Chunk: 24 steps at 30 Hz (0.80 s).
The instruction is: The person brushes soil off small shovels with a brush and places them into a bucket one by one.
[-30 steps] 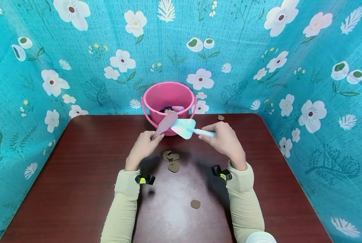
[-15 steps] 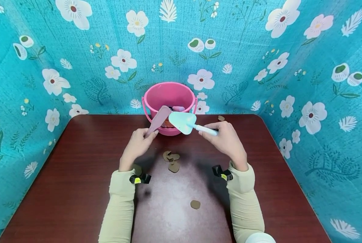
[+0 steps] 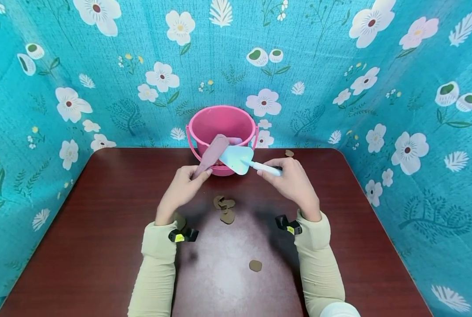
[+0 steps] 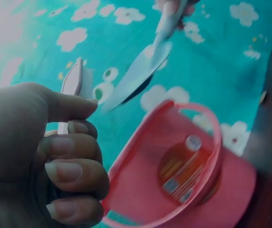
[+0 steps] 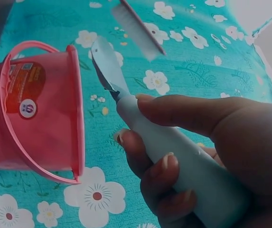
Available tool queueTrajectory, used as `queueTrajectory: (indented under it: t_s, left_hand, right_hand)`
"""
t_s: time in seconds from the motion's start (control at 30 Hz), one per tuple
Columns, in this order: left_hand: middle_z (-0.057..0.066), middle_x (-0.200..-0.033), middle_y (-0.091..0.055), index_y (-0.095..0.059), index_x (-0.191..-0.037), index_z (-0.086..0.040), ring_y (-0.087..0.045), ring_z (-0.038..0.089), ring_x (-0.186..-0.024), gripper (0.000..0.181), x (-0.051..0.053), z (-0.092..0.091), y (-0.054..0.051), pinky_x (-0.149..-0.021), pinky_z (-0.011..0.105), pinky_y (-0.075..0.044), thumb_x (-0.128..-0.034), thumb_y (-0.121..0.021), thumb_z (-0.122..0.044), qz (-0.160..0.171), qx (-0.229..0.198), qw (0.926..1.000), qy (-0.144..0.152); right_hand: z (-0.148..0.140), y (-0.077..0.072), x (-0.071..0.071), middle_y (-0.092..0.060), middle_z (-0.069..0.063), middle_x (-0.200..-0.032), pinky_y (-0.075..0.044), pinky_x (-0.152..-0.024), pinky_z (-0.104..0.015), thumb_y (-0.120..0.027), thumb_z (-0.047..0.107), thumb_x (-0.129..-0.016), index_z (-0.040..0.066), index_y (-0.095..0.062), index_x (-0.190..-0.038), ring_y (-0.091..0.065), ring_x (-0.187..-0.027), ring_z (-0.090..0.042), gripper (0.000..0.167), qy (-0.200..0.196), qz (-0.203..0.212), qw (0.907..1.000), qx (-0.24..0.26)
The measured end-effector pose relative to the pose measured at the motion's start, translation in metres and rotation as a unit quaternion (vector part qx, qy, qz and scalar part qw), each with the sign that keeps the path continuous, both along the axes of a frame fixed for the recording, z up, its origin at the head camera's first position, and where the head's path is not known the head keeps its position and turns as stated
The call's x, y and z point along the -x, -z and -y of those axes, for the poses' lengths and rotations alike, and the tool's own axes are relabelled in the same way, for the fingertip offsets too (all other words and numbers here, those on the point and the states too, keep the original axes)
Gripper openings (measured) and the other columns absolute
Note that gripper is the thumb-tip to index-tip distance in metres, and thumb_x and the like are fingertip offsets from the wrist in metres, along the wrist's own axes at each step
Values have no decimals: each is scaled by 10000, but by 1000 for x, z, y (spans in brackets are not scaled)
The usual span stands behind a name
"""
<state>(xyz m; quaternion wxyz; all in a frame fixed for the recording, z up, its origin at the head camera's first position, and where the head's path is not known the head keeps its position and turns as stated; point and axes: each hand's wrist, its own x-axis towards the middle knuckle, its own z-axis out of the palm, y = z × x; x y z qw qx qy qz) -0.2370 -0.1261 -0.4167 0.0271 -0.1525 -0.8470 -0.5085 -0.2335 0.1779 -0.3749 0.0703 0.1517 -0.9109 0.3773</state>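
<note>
My left hand (image 3: 180,189) grips the handle of a dusty-pink brush (image 3: 213,152), whose white bristles (image 5: 147,45) show in the right wrist view. In my right hand (image 3: 293,182) is a pale blue hand trowel (image 3: 237,158), held by its handle (image 5: 183,164) with the fingers wrapped round it. The brush head overlaps the trowel blade's left edge in the head view; whether they touch I cannot tell. Both tools are in front of a pink bucket (image 3: 204,125) at the table's back edge. Little of the bucket's contents shows past the brush and trowel.
Flat brown pieces (image 3: 227,215) lie in a cluster mid-table, with one single brown piece (image 3: 255,265) nearer me. Another piece (image 3: 289,153) lies by the back edge. A brown piece (image 3: 179,220) is partly hidden by my left wrist. Flowered blue cloth (image 3: 319,110) surrounds the table (image 3: 101,220).
The brush first moved left, away from the trowel blade, then came back right to overlap its edge. The trowel rose slightly and stayed near the bucket's front. Both tools remain held.
</note>
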Motion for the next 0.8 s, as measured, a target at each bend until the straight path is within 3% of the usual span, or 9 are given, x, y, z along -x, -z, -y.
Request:
queueTrajectory:
  t_s: [0.17,0.3,0.4,0.57,0.8]
  left_hand:
    - [-20,-577,-407,-509,-680,-132,-387,150,-561,411,-1,-23,5,-490,277,-314,-994,-651,-354,-29,286,9989,361]
    - [-25,-565,-407,-494,-688,-120,-390,123,-513,402,0,-34,11,-499,265,-332,-995,-659,-318,-37,554,9966,604]
    - [-30,-563,-407,-506,-694,-128,-396,113,-536,393,2,-31,13,-501,264,-336,-991,-661,-333,-123,824,9960,327]
    - [-7,-579,-408,-558,-728,-105,-382,148,-554,370,5,-9,11,-486,283,-304,-997,-647,-343,-112,837,9961,-260]
    - [36,-597,-451,-641,-871,-64,-399,179,-526,274,5,10,7,-461,280,-307,-1016,-626,-295,108,494,9978,-418]
  right_hand:
    - [2,-1,0,-674,-29,-763,-452,-607,-383,-778,253,-904,78,-775,-1068,-540,-635,-231,239,5,-62,10000,50]
    - [3,-1,0,-681,-23,-764,-455,-612,-378,-779,251,-904,78,-780,-1059,-548,-644,-221,232,-9,-149,9999,37]
    - [1,-1,0,-670,-26,-742,-446,-609,-376,-780,250,-905,74,-780,-1063,-536,-620,-222,237,8,-183,9998,27]
    - [-2,-1,0,-663,-45,-747,-443,-605,-382,-792,254,-896,64,-774,-1075,-532,-613,-234,261,140,-193,9997,36]
    - [-6,-1,1,-699,-64,-834,-463,-630,-382,-800,257,-888,45,-763,-1104,-557,-675,-238,305,233,-167,9996,12]
